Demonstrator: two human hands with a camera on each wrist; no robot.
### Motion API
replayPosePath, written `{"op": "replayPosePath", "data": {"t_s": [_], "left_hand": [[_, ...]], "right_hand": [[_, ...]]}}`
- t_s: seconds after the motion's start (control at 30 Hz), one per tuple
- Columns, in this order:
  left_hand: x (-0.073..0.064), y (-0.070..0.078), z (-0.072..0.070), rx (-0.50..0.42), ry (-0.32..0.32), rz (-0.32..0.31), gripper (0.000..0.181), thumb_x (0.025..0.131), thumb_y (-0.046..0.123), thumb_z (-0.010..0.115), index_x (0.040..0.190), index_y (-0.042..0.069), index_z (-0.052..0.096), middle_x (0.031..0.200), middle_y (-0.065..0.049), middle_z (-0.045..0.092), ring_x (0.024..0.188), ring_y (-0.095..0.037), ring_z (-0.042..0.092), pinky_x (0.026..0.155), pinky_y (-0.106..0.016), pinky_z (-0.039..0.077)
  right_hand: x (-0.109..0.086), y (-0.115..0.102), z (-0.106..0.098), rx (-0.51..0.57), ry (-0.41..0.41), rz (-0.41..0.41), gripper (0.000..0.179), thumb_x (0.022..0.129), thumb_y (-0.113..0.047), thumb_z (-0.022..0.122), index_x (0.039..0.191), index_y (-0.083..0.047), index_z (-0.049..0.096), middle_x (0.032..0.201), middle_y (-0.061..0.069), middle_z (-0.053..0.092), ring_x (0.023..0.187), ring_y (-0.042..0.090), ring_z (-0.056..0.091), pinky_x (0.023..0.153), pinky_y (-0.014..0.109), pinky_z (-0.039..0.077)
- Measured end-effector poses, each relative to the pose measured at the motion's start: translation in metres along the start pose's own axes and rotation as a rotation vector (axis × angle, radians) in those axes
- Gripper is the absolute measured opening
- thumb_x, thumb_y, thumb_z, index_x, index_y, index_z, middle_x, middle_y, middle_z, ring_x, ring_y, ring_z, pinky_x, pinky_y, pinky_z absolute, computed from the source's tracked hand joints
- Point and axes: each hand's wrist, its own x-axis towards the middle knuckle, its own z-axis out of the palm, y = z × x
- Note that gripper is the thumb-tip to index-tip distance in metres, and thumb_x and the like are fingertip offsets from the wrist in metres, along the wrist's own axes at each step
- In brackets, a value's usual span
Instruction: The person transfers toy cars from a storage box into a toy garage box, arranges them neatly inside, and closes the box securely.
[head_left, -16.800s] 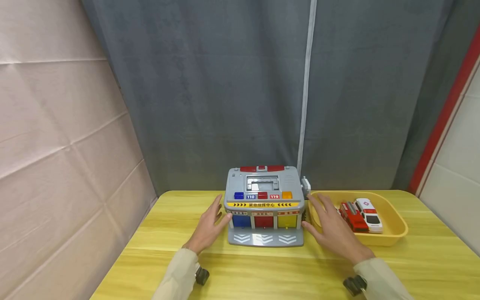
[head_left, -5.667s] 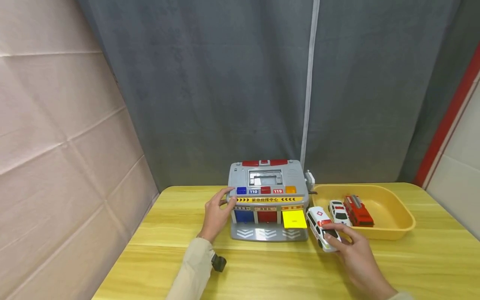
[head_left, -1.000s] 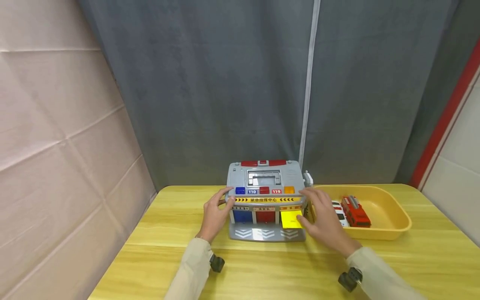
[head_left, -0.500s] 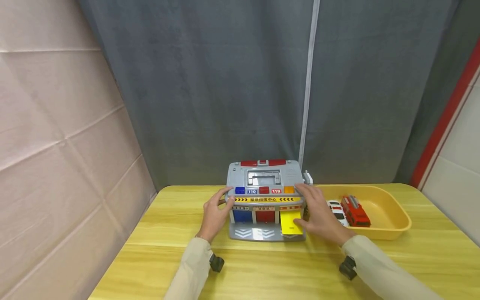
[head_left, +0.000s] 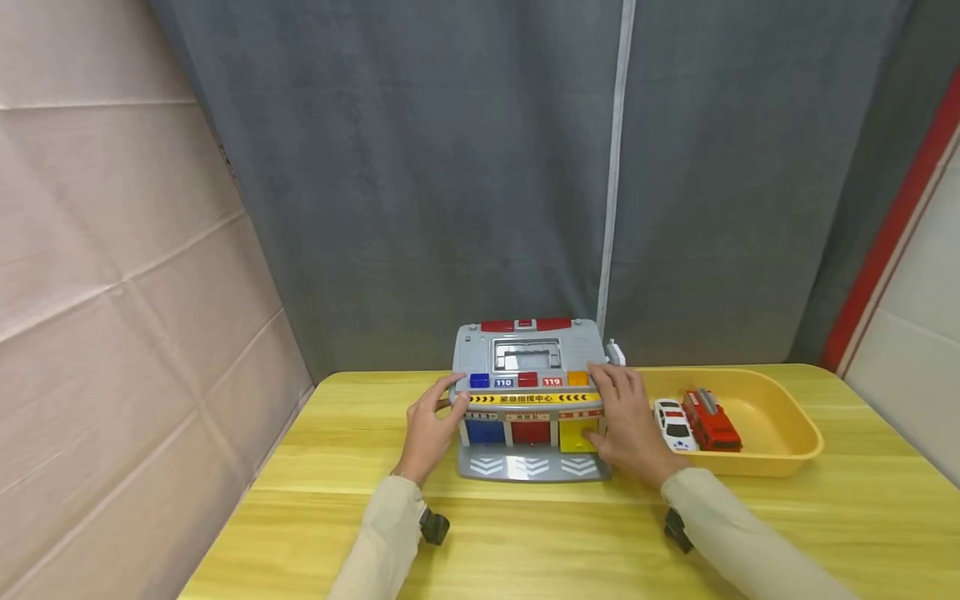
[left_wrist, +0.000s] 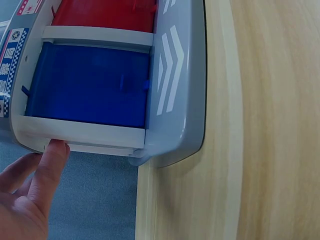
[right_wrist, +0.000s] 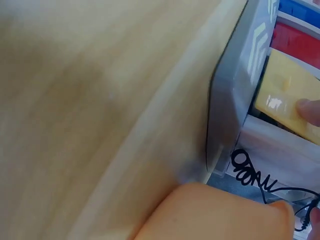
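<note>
Toy station (head_left: 527, 398), lower centre of frame; yellow door (right_wrist: 286, 82) ajar beneath the right hand (head_left: 633, 429)
Right fingers rest up top, thumb apart, pressing the door; left hand (head_left: 430, 429): thumb and fingers apart at left corner, likely steadying; yellow tray (head_left: 761, 466), right of frame, holds white car (head_left: 674, 427) and red fire engine (head_left: 712, 422) together

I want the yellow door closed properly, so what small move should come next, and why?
Probably a gentle inward push on the door with the right hand: the right wrist view shows a gap at the door's edge, the thumb is on it, and the left hand touches the station.
</note>
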Motion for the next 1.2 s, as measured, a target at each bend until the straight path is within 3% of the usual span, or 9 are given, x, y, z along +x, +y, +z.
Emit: {"op": "replayPosePath", "data": {"t_s": [0.57, 1.2], "left_hand": [[-0.0028, 0.0026, -0.0034, -0.001, 0.004, 0.014, 0.036, 0.099, 0.037, 0.062, 0.133, 0.028, 0.064, 0.146, -0.008, 0.058, 0.110, -0.033, 0.070, 0.094, -0.045, 0.060], [-0.0024, 0.0003, -0.0032, 0.011, 0.015, 0.015, 0.035, 0.099, 0.037, 0.061, 0.133, 0.029, 0.064, 0.146, -0.006, 0.059, 0.110, -0.033, 0.070, 0.090, -0.042, 0.061]], "right_hand": [[-0.0030, -0.0065, 0.0061, 0.014, 0.072, 0.007, 0.104, 0.058, -0.005, 0.096, 0.146, -0.002, 0.041, 0.139, 0.017, 0.047, 0.130, 0.037, 0.036, 0.109, 0.052, 0.040], [-0.0018, -0.0076, 0.0103, -0.044, 0.127, -0.025, 0.098, 0.057, -0.004, 0.097, 0.141, 0.000, 0.046, 0.137, 0.017, 0.051, 0.127, 0.036, 0.041, 0.108, 0.051, 0.042]]}}
